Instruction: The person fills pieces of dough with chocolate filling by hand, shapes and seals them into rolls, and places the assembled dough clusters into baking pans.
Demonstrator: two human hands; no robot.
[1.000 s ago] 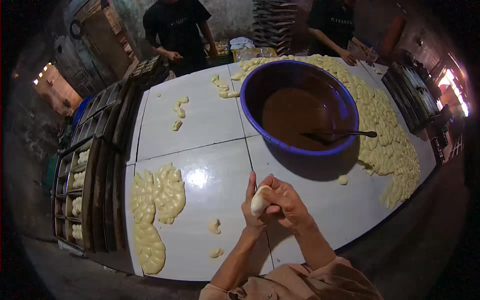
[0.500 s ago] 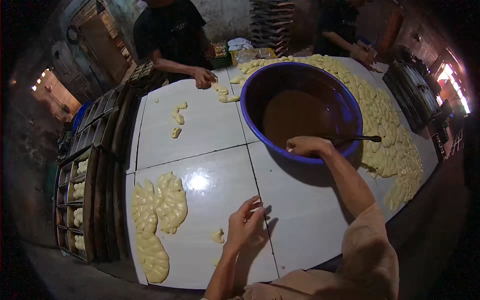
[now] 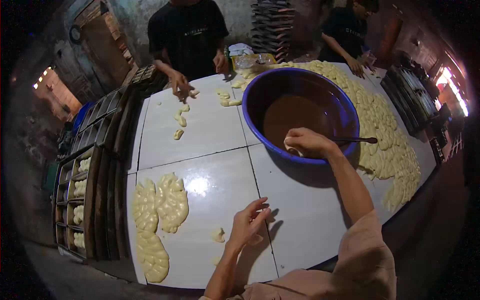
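My right hand (image 3: 311,143) is over the near rim of a large blue basin (image 3: 255,127), its fingers closed around a pale lump (image 3: 291,147) that looks like dough. Brown liquid (image 3: 295,120) fills the basin's bottom, and a dark handle (image 3: 357,139) rests across its right rim. Above the tiled table, my left hand (image 3: 246,223) has its fingers apart. A pale bit (image 3: 256,239) shows beside its palm; whether it touches the hand I cannot tell. Just left of that hand lies a small dough piece (image 3: 218,235).
Flattened clusters of shaped dough (image 3: 151,252) lie at the table's left edge. Many dough pieces (image 3: 382,130) cover its right side. Stacked baking tins (image 3: 77,200), some holding dough, stand at left. Across the table, a person's hand (image 3: 181,85) touches dough; another person works at far right.
My right hand has lifted and turned slightly, showing more of the pale lump. My left hand has barely moved. The far person's hand has shifted left along the table.
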